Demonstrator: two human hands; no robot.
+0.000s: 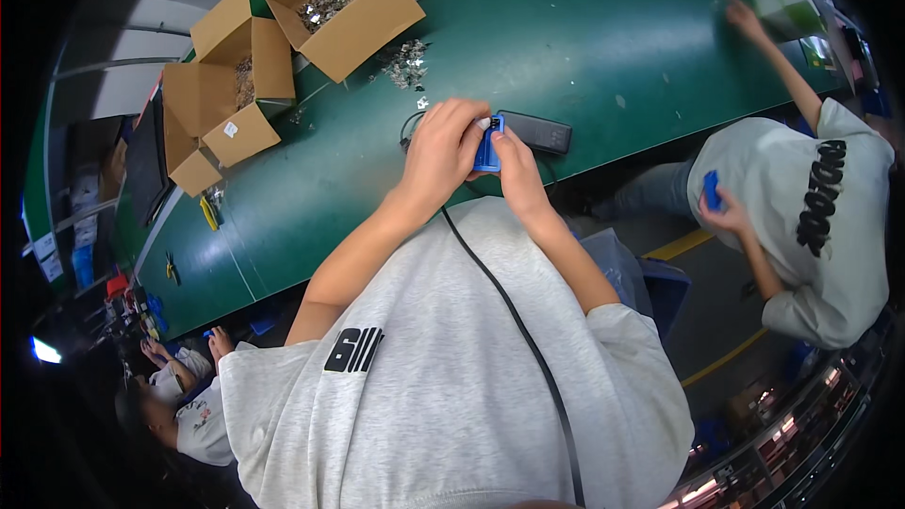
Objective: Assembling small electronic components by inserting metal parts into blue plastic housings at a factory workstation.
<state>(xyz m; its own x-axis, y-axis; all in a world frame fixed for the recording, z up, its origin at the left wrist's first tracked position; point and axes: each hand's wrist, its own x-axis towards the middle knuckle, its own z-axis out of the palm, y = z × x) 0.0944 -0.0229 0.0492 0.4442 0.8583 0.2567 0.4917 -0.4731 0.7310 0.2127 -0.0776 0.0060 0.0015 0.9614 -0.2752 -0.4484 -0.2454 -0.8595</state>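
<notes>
Close in front of my chest, a small blue plastic case [486,158] is held between both hands above the near part of the green table. My right hand [520,174] grips its right side, the thumb lying along the edge. My left hand [441,149] is closed at its upper left, fingertips pressed together near a small pale bit at the case's top. What those fingertips pinch is too small to make out. Just behind the hands lies a black power bank-like block [547,135] on the tabletop, with a thin dark cable [405,137] to the left.
Two cardboard boxes [363,33] [247,123] of small metal parts stand at the far left, near a loose heap of parts [407,64]. Yellow-handled pliers [208,214] lie left on the green table [566,47]. A co-worker [801,207] holds a blue piece at right; others sit lower left.
</notes>
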